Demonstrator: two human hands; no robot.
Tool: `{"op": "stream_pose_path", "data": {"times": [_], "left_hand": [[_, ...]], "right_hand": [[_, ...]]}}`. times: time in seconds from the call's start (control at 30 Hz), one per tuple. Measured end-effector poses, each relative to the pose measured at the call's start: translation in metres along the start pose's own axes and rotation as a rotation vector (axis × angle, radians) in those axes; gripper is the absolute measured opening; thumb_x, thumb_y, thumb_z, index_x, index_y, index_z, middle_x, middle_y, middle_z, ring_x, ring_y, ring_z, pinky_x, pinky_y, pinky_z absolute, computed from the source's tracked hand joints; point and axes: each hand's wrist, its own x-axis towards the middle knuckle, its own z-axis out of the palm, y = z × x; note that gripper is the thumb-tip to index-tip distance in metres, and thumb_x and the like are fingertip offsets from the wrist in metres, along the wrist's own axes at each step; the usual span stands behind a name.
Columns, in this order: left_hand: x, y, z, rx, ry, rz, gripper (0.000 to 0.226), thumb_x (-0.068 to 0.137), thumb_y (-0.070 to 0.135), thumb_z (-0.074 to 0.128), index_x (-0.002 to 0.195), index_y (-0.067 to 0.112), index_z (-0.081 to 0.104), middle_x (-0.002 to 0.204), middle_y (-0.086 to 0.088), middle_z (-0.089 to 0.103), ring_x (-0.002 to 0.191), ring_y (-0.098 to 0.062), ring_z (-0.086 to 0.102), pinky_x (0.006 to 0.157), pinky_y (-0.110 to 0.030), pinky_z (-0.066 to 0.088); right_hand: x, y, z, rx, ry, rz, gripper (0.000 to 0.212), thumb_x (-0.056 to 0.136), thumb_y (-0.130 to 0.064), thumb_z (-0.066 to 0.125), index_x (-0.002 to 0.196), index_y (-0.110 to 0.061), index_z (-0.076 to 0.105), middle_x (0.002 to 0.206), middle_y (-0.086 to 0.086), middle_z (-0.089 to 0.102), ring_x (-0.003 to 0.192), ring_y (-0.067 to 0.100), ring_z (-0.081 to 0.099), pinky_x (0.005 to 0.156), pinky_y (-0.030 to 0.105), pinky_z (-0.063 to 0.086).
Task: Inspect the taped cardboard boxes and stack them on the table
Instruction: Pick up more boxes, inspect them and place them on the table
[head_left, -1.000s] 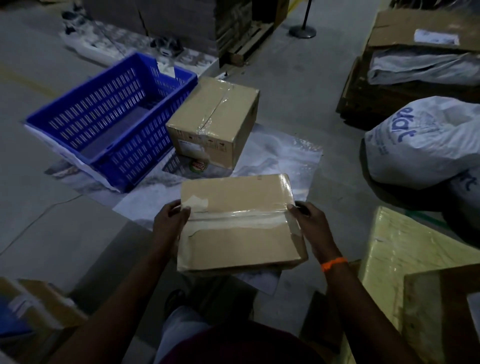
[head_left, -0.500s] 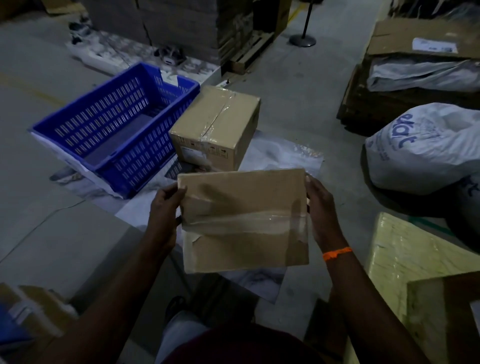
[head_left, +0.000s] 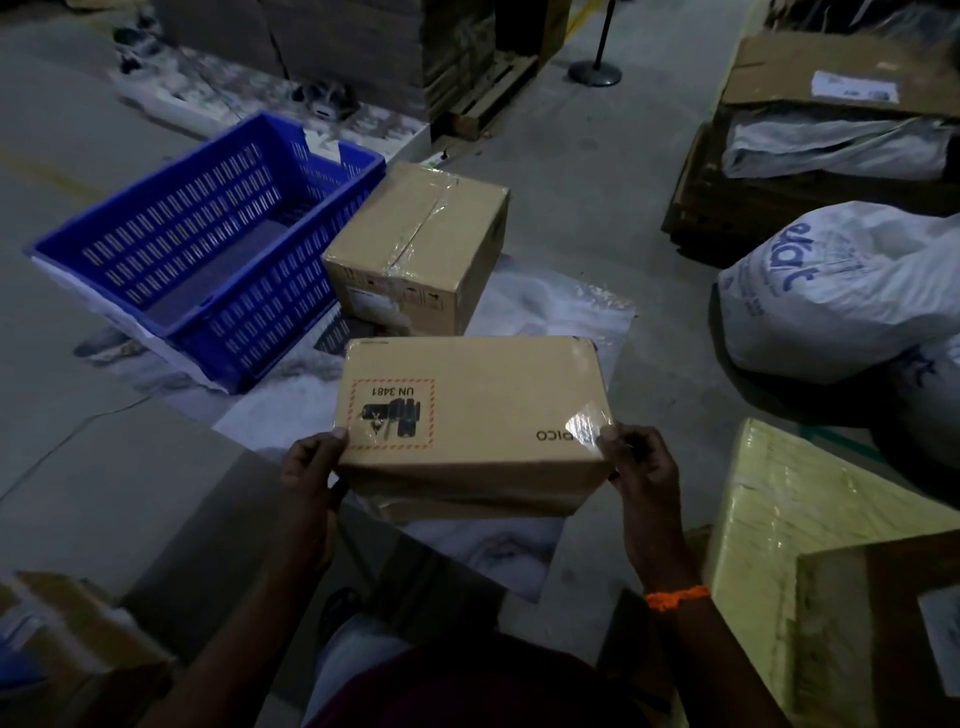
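Note:
I hold a flat taped cardboard box (head_left: 478, 410) in front of me above the floor. Its upper face shows a red-dashed "UN 3481" battery label and clear tape at the right corner. My left hand (head_left: 310, 467) grips its near left corner, thumb on top. My right hand (head_left: 636, 462) grips the near right corner, an orange band on that wrist. A second, taller taped cardboard box (head_left: 421, 244) stands on the floor just beyond, on a plastic sheet (head_left: 545, 312).
A blue slotted crate (head_left: 208, 249) sits on the floor at left, beside the taller box. White sacks (head_left: 841, 291) lie at right. A yellow wrapped package (head_left: 800, 519) and cartons are near right. Stacked cardboard on a pallet (head_left: 363, 41) stands behind.
The held box has been turned over: the face with the wide tape seam gave way to the face with the UN 3481 label. Both hands shifted to its near corners.

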Motion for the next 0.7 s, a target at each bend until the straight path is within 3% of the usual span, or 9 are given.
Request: {"op": "stream_pose_path", "data": {"times": [0.1, 0.17, 0.27, 0.33, 0.43, 0.5, 0.57, 0.63, 0.7], "left_hand": [[-0.002, -0.005, -0.003, 0.003, -0.042, 0.013, 0.038, 0.088, 0.03, 0.063, 0.116, 0.005, 0.059, 0.115, -0.016, 0.067, 0.122, -0.04, 0.059, 0.096, -0.048, 0.053], [-0.002, 0.0, -0.003, 0.082, -0.062, 0.041, 0.036, 0.092, 0.028, 0.062, 0.12, 0.006, 0.059, 0.117, -0.013, 0.068, 0.119, -0.037, 0.062, 0.091, -0.044, 0.054], [-0.002, 0.011, -0.003, 0.38, -0.034, 0.171, 0.032, 0.098, 0.019, 0.061, 0.13, 0.016, 0.057, 0.132, -0.003, 0.063, 0.12, -0.021, 0.061, 0.093, -0.035, 0.053], [-0.004, 0.02, 0.002, 0.72, 0.0, 0.427, 0.045, 0.097, 0.015, 0.064, 0.141, 0.016, 0.052, 0.142, 0.004, 0.052, 0.128, -0.012, 0.049, 0.098, -0.029, 0.044], [-0.001, 0.026, 0.024, 1.087, -0.191, 0.72, 0.053, 0.096, 0.013, 0.064, 0.147, 0.016, 0.047, 0.152, -0.002, 0.045, 0.142, -0.017, 0.036, 0.111, -0.038, 0.037], [0.005, 0.021, 0.048, 1.256, -0.385, 0.764, 0.055, 0.102, 0.027, 0.054, 0.153, 0.018, 0.039, 0.161, -0.002, 0.035, 0.151, -0.018, 0.021, 0.121, -0.043, 0.025], [0.015, 0.013, 0.068, 1.463, -0.482, 0.788, 0.061, 0.104, 0.044, 0.029, 0.159, 0.016, 0.028, 0.166, -0.005, 0.024, 0.155, -0.021, 0.015, 0.125, -0.048, 0.018], [0.022, 0.008, 0.078, 1.603, -0.499, 0.8, 0.072, 0.099, 0.049, 0.008, 0.16, 0.013, 0.023, 0.168, -0.007, 0.018, 0.156, -0.022, 0.015, 0.126, -0.047, 0.013], [0.026, 0.004, 0.076, 1.631, -0.476, 0.875, 0.069, 0.102, 0.046, 0.012, 0.158, 0.009, 0.03, 0.165, -0.01, 0.025, 0.154, -0.025, 0.024, 0.124, -0.048, 0.018]], "right_hand": [[0.001, 0.004, 0.001, -0.064, -0.025, -0.042, 0.022, 0.097, -0.025, 0.071, 0.119, -0.023, 0.072, 0.114, -0.001, 0.077, 0.106, 0.017, 0.072, 0.093, 0.042, 0.057], [0.002, 0.001, 0.003, -0.135, -0.025, -0.057, 0.027, 0.1, -0.016, 0.067, 0.126, -0.021, 0.071, 0.115, -0.007, 0.077, 0.107, 0.01, 0.071, 0.093, 0.033, 0.058], [0.002, -0.003, 0.008, -0.407, 0.019, -0.17, 0.039, 0.098, -0.028, 0.066, 0.135, -0.016, 0.067, 0.125, -0.003, 0.074, 0.118, 0.016, 0.068, 0.098, 0.027, 0.053], [0.004, -0.007, 0.016, -0.706, 0.035, -0.406, 0.049, 0.095, -0.026, 0.06, 0.141, -0.008, 0.062, 0.14, 0.011, 0.064, 0.132, 0.029, 0.058, 0.109, 0.032, 0.044], [0.007, -0.02, 0.047, -0.964, -0.189, -0.763, 0.051, 0.1, -0.026, 0.051, 0.146, -0.004, 0.055, 0.156, 0.016, 0.049, 0.148, 0.034, 0.039, 0.12, 0.043, 0.031], [0.011, -0.021, 0.077, -1.044, -0.412, -0.789, 0.056, 0.102, -0.032, 0.043, 0.15, -0.004, 0.05, 0.16, 0.016, 0.043, 0.152, 0.034, 0.033, 0.12, 0.046, 0.031], [0.016, -0.018, 0.101, -1.166, -0.558, -0.751, 0.06, 0.102, -0.036, 0.034, 0.153, -0.005, 0.046, 0.162, 0.016, 0.04, 0.152, 0.035, 0.034, 0.118, 0.052, 0.037], [0.022, -0.018, 0.112, -1.259, -0.615, -0.695, 0.065, 0.101, -0.039, 0.026, 0.155, -0.008, 0.043, 0.163, 0.013, 0.04, 0.151, 0.033, 0.037, 0.117, 0.056, 0.037], [0.027, -0.018, 0.112, -1.321, -0.625, -0.677, 0.068, 0.101, -0.042, 0.021, 0.158, -0.011, 0.04, 0.165, 0.01, 0.036, 0.153, 0.029, 0.034, 0.121, 0.054, 0.031]]}}
